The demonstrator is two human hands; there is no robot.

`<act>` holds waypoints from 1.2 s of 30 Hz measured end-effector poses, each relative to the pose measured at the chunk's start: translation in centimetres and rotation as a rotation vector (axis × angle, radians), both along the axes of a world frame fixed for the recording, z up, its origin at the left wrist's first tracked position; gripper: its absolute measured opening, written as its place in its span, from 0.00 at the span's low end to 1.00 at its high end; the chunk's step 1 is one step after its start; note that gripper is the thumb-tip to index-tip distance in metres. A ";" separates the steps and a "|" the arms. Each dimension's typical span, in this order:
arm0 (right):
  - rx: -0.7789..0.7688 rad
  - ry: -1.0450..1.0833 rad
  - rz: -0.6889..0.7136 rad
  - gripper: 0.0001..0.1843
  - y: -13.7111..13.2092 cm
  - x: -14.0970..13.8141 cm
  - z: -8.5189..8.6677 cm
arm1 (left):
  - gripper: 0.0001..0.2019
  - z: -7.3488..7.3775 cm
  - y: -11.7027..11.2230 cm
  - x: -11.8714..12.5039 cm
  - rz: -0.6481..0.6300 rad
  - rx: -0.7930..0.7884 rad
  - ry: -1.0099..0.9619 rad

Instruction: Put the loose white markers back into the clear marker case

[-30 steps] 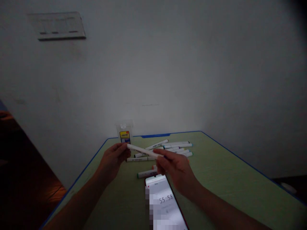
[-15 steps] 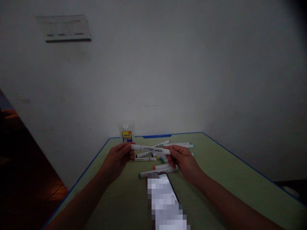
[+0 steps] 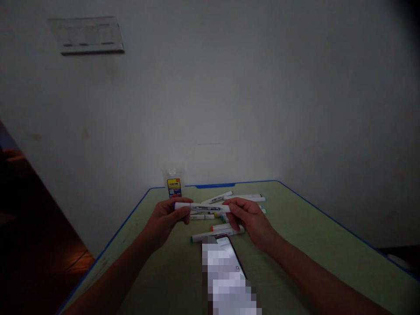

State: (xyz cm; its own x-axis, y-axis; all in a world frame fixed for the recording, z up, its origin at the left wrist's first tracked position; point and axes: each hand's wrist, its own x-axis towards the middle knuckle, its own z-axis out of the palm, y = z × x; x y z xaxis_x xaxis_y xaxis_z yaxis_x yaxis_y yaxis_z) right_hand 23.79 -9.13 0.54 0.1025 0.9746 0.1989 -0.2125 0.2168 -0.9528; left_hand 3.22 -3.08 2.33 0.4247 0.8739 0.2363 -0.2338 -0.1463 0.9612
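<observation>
Your left hand [image 3: 163, 220] and right hand [image 3: 251, 221] hold up one white marker [image 3: 206, 208]. Your fingers [image 3: 234, 209] are closed on it, one hand at each end. It lies straight across between your hands, above the other markers [image 3: 243, 197] on the green table [image 3: 305, 245].

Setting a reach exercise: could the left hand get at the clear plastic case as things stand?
Probably yes: the left hand sits just before the clear plastic case with nothing between, though it now grips a white marker.
</observation>
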 end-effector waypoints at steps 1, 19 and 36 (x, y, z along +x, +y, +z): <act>0.001 -0.004 0.004 0.18 0.0 0.0 0.0 | 0.11 0.0 0.1 0.0 0.013 0.014 -0.005; -0.059 -0.360 0.350 0.09 -1.3 -1.1 -0.2 | 0.12 1.0 -0.3 -0.2 0.088 0.000 -0.222; -0.008 -0.381 0.105 0.11 0.5 0.3 -0.4 | 0.13 0.6 0.6 -0.3 0.176 0.000 -0.045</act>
